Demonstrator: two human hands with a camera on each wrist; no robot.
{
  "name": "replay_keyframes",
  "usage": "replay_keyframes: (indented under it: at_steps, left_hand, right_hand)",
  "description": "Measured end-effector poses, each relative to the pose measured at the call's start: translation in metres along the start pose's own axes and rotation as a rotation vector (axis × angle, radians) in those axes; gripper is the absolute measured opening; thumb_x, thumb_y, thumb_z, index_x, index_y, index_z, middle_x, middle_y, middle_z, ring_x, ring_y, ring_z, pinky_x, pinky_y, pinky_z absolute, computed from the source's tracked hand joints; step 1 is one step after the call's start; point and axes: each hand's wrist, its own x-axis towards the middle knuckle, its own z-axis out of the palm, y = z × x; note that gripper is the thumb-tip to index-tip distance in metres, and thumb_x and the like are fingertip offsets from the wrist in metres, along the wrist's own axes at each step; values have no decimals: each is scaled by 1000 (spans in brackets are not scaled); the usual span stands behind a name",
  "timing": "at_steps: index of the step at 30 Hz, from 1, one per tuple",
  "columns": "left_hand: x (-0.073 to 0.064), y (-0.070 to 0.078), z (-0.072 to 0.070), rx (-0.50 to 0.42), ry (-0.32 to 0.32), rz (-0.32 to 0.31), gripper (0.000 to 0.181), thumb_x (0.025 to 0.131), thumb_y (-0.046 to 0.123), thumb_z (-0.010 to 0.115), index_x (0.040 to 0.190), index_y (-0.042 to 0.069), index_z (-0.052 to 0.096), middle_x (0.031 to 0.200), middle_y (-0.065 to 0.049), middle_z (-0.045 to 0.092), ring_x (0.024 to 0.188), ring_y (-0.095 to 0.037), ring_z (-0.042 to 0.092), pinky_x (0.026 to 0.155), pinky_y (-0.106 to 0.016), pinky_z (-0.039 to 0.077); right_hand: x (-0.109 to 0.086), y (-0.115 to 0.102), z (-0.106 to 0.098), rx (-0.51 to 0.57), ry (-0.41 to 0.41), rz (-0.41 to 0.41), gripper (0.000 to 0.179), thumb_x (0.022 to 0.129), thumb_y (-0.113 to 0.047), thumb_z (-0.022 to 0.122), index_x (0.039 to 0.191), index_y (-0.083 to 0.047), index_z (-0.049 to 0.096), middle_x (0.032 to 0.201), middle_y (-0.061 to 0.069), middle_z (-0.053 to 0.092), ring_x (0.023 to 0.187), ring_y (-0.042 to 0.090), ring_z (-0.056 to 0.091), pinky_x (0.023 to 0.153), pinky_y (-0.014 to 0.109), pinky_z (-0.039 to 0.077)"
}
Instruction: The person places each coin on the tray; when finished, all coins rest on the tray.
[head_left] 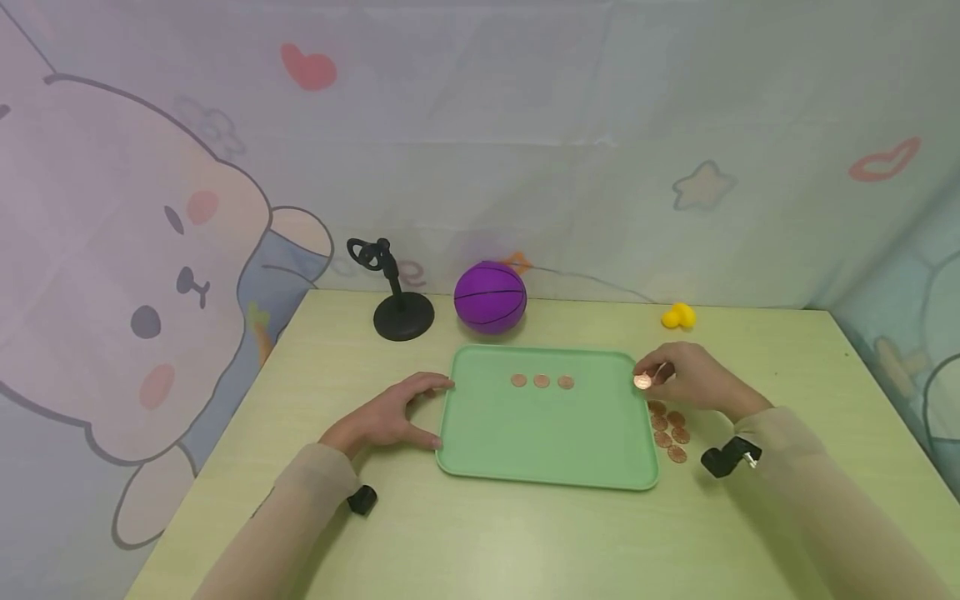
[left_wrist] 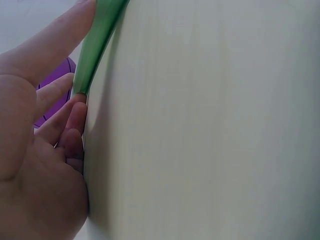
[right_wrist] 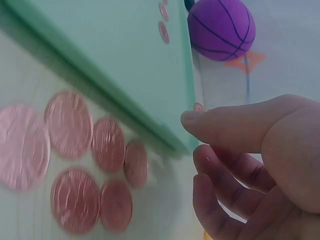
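My right hand (head_left: 693, 379) pinches a copper-coloured coin (head_left: 642, 381) over the far right corner of a light green tray (head_left: 547, 437). In the right wrist view the thumb covers most of this coin (right_wrist: 199, 107). Three similar coins (head_left: 542, 381) lie in a row in the tray's far half. Several more coins (right_wrist: 75, 200) lie on the table just outside the tray's right edge, below the right hand. My left hand (head_left: 386, 414) rests at the tray's left edge, thumb and fingers spread and touching its rim (left_wrist: 97, 47).
Behind the tray stand a black stand with a round base (head_left: 403, 316) and a purple ball with black lines (head_left: 491, 298). A small yellow object (head_left: 678, 317) sits at the back right of the pale table (head_left: 480, 542). A printed cloth (head_left: 525, 167) hangs behind the table.
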Motion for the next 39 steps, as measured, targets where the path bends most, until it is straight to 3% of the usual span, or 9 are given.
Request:
replay_keyframes:
  at_steps: [12,21,34,39]
  left_hand:
    - [0,0,0,-2,2,-18,91,74,32,98,152,22,53,157,2,45,138,-25,45,125,-51,28]
    - [1,-2,1,-15,7,12,90,73,30,99,151,21,54,156,2,47,136,-26,46,124,-50,30]
    - [0,-2,1,-30,12,8,90,73,28,99,151,21,55,155,3,48,136,-25,47,124,-50,30]
    - [0,-2,1,-26,14,4,90,73,29,99,151,22,54,154,4,48,136,-25,46,123,-50,30]
  right_hand:
    - [31,-35,27,33,-34,-72,20,90,-8,81,110,-7,79,107,4,73,87,15,69,75,29,59]
    - [57,-63,54,73,-49,-103,15,88,-8,84,102,-9,81,94,0,75,81,14,67,75,30,59]
    - [78,-94,91,59,-47,-92,14,84,-8,85,97,-5,81,83,-2,73,79,10,64,77,29,57]
    - [81,-101,100,-7,-30,-90,10,83,-9,86,92,-7,80,79,-5,71,78,9,63,79,30,56]
